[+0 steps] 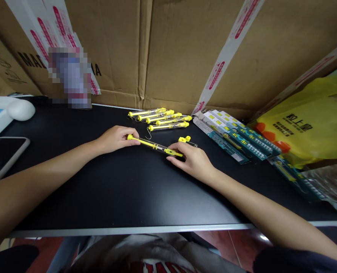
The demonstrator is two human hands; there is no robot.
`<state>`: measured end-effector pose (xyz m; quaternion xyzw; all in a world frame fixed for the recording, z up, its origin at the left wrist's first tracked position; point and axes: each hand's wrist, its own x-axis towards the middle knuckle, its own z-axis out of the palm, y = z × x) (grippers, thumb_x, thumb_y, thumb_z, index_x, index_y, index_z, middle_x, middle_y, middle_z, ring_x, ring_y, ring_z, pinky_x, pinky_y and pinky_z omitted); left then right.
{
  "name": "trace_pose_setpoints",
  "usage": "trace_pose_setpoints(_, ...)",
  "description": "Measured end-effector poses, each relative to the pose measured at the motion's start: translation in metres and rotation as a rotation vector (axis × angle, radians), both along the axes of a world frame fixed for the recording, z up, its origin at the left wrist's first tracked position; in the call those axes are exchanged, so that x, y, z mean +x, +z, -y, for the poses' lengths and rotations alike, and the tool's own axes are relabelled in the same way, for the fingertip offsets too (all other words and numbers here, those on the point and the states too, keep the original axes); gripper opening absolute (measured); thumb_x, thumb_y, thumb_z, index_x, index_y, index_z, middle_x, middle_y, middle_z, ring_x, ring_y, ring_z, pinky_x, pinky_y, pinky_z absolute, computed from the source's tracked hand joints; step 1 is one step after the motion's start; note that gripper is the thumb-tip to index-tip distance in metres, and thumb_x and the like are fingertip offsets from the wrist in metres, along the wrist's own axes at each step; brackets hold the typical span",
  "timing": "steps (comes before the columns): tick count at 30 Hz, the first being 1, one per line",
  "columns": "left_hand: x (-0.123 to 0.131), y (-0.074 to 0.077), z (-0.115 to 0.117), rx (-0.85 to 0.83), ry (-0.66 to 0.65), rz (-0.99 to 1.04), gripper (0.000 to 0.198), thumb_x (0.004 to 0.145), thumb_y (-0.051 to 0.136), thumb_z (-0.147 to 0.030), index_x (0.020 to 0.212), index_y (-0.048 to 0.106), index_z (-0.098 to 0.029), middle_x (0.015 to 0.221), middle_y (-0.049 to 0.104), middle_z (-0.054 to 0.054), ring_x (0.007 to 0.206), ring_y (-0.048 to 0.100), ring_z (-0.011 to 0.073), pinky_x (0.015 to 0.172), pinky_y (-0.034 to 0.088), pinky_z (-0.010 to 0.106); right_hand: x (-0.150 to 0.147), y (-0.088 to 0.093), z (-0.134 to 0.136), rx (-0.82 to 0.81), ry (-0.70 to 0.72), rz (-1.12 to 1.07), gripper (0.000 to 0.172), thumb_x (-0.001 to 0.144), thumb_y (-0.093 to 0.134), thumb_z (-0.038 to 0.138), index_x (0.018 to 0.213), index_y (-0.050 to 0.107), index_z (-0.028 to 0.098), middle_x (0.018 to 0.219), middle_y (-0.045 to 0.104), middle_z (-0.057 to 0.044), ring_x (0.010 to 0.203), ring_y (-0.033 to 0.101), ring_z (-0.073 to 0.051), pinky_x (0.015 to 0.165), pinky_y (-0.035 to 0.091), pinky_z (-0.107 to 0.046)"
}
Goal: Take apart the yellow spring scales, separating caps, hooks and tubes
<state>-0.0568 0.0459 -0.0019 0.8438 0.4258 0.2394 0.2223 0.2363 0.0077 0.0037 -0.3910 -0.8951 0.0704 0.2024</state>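
Note:
A clear tube with yellow ends (155, 145) lies between my hands on the black table (123, 189). My left hand (115, 138) is closed on its left yellow end. My right hand (191, 160) pinches its right yellow end. A small yellow cap with a wire hook (185, 139) sits just behind my right fingers. Several more of the same yellow-ended tubes (162, 118) lie in a row further back.
Teal and white packaged items (237, 138) are fanned out at the right, beside a yellow plastic bag (307, 121). Cardboard boxes (171, 49) wall off the back. A phone (3, 153) and a white device (6, 112) sit at the left.

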Motion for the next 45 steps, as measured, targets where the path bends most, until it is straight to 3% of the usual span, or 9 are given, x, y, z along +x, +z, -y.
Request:
trace_pose_setpoints(16, -0.001, -0.002, 0.001, 0.06, 0.002, -0.082, 0.035, 0.082, 0.055, -0.053, 0.085, 0.065, -0.02, 0.064, 0.057, -0.004, 0.052, 0.044, 0.0075, 0.051, 0.029, 0.02, 0.004, -0.002, -0.003, -0.002, -0.02, -0.079, 0.02, 0.085, 0.058, 0.034, 0.102, 0.06, 0.023, 0.083, 0.069, 0.001, 0.064, 0.061, -0.013, 0.059, 0.043, -0.022)
trace_pose_setpoints(22, 0.0, -0.003, 0.001, 0.078, -0.004, -0.066, 0.036, 0.078, 0.06, -0.054, 0.09, 0.066, -0.02, 0.059, 0.052, -0.005, 0.05, 0.041, 0.0071, 0.051, 0.028, 0.02, 0.004, 0.003, -0.002, -0.174, -0.034, -0.361, 0.019, 0.084, 0.059, 0.035, 0.096, 0.061, 0.02, 0.082, 0.065, -0.002, 0.059, 0.056, -0.011, 0.052, 0.042, -0.022)
trace_pose_setpoints(28, 0.0, -0.003, 0.001, 0.118, -0.011, -0.069, 0.037, 0.078, 0.06, -0.054, 0.09, 0.065, -0.019, 0.055, 0.043, -0.006, 0.049, 0.039, 0.0071, 0.05, 0.026, 0.02, 0.002, 0.012, -0.003, -0.389, -0.05, -0.676, 0.022, 0.082, 0.061, 0.038, 0.091, 0.057, 0.018, 0.062, 0.054, 0.003, 0.052, 0.051, -0.009, 0.046, 0.039, -0.02)
trace_pose_setpoints(36, 0.001, 0.002, 0.004, 0.14, -0.05, -0.21, 0.035, 0.087, 0.046, -0.053, 0.089, 0.059, -0.021, 0.057, 0.047, -0.005, 0.051, 0.046, 0.0096, 0.051, 0.026, 0.021, 0.001, 0.012, -0.003, -0.497, -0.066, -0.751, 0.022, 0.083, 0.06, 0.04, 0.084, 0.053, 0.019, 0.061, 0.056, 0.003, 0.045, 0.046, -0.007, 0.036, 0.034, -0.017)
trace_pose_setpoints(45, 0.004, 0.008, 0.009, 0.109, -0.069, -0.313, 0.035, 0.093, 0.035, -0.046, 0.115, 0.05, -0.023, 0.073, 0.057, -0.002, 0.062, 0.054, 0.0128, 0.058, 0.032, 0.021, 0.003, 0.01, -0.003, -0.562, -0.005, -0.775, 0.02, 0.085, 0.058, 0.038, 0.087, 0.049, 0.02, 0.065, 0.062, 0.002, 0.045, 0.05, -0.008, 0.035, 0.033, -0.017)
